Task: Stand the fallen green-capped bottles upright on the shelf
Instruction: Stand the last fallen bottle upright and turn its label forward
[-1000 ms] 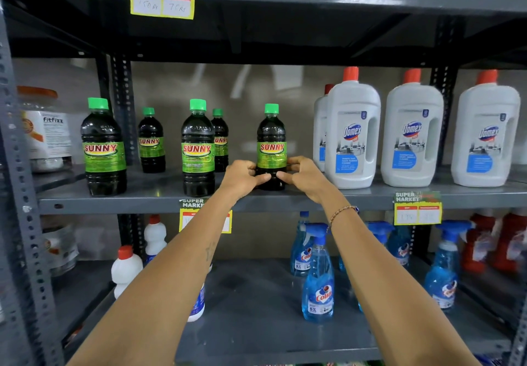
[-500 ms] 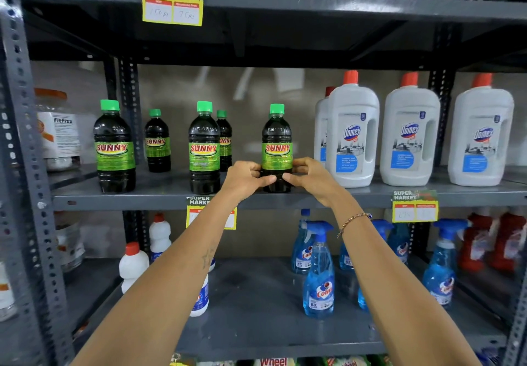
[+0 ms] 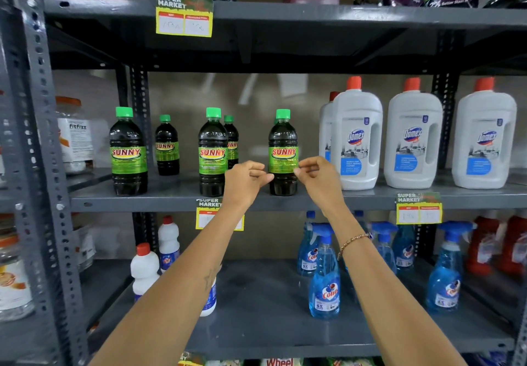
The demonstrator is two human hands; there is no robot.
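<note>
Final step by the look of it: all visible green-capped bottles stand upright on the middle shelf (image 3: 171, 198), none lying down in view. Rightmost front bottle (image 3: 283, 153) sits centre frame, just left of the white Domex jugs (image 3: 356, 137). Left hand (image 3: 245, 181) and right hand (image 3: 320, 176) flank its lower label, fingers loosely curled, half-closed, gripping nothing; fingertips at or just off the label edges, contact unclear. Four other bottles upright toward frame left, two front, two behind. Next move likely just a pull-back of both hands without nudging the bottle, then a check for any remaining fallen ones.
</note>
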